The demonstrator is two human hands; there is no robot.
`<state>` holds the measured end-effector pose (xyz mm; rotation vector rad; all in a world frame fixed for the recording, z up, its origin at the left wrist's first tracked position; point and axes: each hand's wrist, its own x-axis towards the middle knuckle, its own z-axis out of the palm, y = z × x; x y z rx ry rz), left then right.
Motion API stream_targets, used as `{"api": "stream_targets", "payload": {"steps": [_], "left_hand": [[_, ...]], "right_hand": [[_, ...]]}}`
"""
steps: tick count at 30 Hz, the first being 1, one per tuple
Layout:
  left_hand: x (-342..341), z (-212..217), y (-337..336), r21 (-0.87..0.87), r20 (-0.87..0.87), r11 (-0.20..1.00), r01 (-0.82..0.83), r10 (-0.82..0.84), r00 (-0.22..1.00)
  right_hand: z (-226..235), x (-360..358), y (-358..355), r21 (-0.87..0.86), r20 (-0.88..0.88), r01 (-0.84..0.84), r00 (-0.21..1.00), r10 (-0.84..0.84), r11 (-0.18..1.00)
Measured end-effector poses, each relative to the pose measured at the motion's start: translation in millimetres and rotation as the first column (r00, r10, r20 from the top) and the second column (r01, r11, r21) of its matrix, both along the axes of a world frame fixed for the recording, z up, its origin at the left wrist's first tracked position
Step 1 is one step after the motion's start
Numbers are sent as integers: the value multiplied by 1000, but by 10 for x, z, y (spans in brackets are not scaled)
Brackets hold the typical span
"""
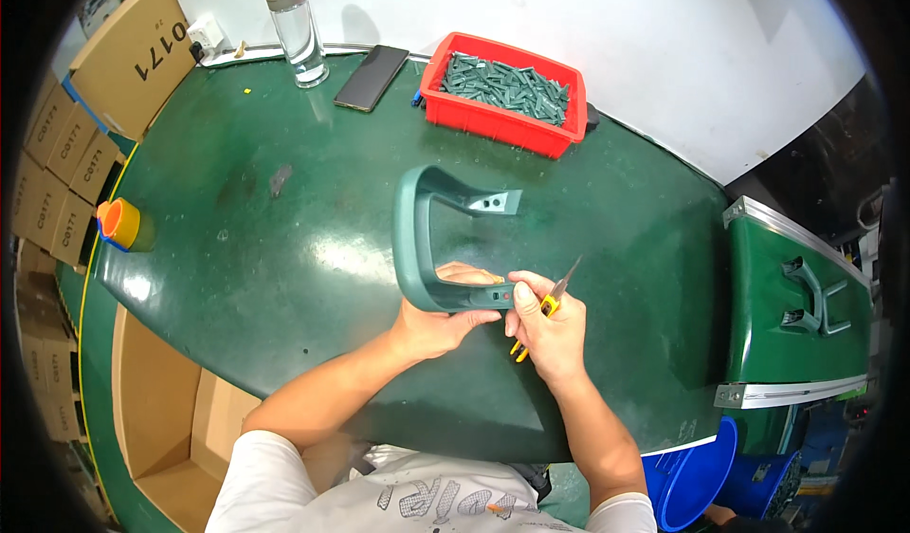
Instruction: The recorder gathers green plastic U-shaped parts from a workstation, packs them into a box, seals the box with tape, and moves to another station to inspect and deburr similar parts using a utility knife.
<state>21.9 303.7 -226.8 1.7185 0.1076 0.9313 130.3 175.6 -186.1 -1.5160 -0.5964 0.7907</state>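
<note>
A green U-shaped plastic armrest-like part is held up over the table, its curved side to the left and its two flat ends pointing right. My left hand is closed around its lower arm, thumb below and fingers behind. In my closed right hand is a yellow-handled knife, its pointed metal blade slanting up to the right. My right thumb and fingertips also touch the tip of the part's lower arm, beside small holes. The upper end shows two dark holes and touches neither hand.
A red bin of small green pieces stands at the back, near a phone and a glass bottle. An orange-yellow cup-like roll sits at the left edge. Similar green parts lie right. Cartons and blue bins flank the table.
</note>
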Motion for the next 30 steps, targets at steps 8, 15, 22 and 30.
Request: {"api": "stream_targets", "payload": {"steps": [8,15,22,30], "left_hand": [[-30,86,51,-248,-143,969,7,-44,989],[4,19,149,-113,-116,993,28,-41,992],[3,-26,153,-40,-154,999,29,-35,988],[-21,13,137,-135,-177,989,61,-85,981]], "right_hand": [[18,386,-263,-274,834,0,498,238,962],[-179,334,-255,-118,912,27,398,98,993],[-231,325,-240,-100,938,28,336,85,995],[-210,304,-204,-53,946,55,323,32,997]]}}
